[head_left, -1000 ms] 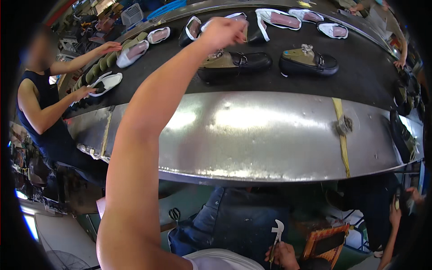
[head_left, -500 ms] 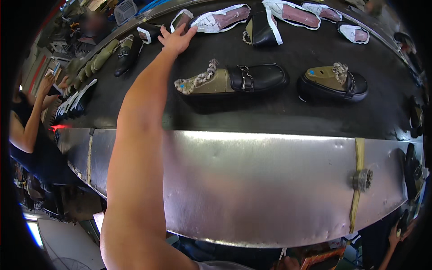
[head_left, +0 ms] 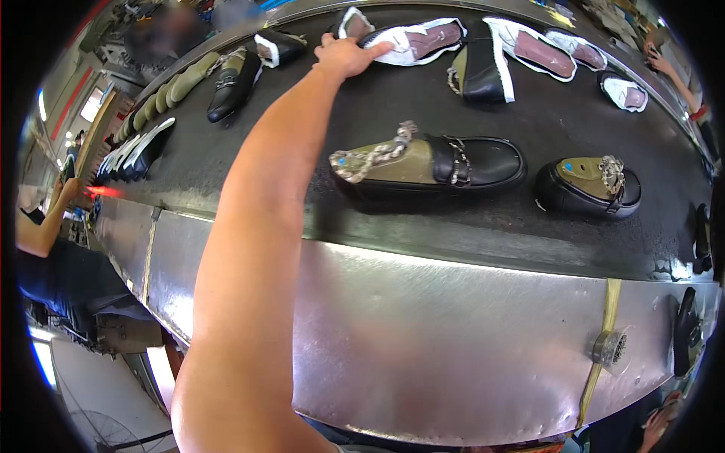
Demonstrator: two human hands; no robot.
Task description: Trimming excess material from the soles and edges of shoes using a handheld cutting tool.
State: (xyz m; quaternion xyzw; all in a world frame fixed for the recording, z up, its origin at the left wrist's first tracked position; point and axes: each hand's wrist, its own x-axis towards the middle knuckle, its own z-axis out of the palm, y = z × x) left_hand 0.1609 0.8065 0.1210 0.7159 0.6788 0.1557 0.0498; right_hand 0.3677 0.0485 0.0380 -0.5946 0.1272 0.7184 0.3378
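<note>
My left hand (head_left: 343, 57) reaches to the far side of the dark table. Its thumb is stretched right over the end of a white-lined shoe upper (head_left: 434, 39), with the fingers apart from it, partly hidden, beside a smaller white-edged upper (head_left: 353, 25). No firm hold shows. Nearer lies a black loafer (head_left: 483, 162) on an olive last, with a chain across it and a braided cord at its heel. Right of it sits another black shoe on a last (head_left: 589, 189). My right hand is out of view.
More white-lined uppers (head_left: 532, 51) and a black upper (head_left: 483, 72) line the far side. At left are a black loafer (head_left: 232, 84), olive lasts (head_left: 185, 79) and a row of white-edged pieces (head_left: 140, 151). A metal ledge (head_left: 438, 332) runs along the front, carrying a small round container (head_left: 609, 349). Other people work at both sides.
My left hand has moved right, its thumb now over the white-lined upper's end, its fingers less spread. The view has shifted, so the shoes appear lower and further right.
</note>
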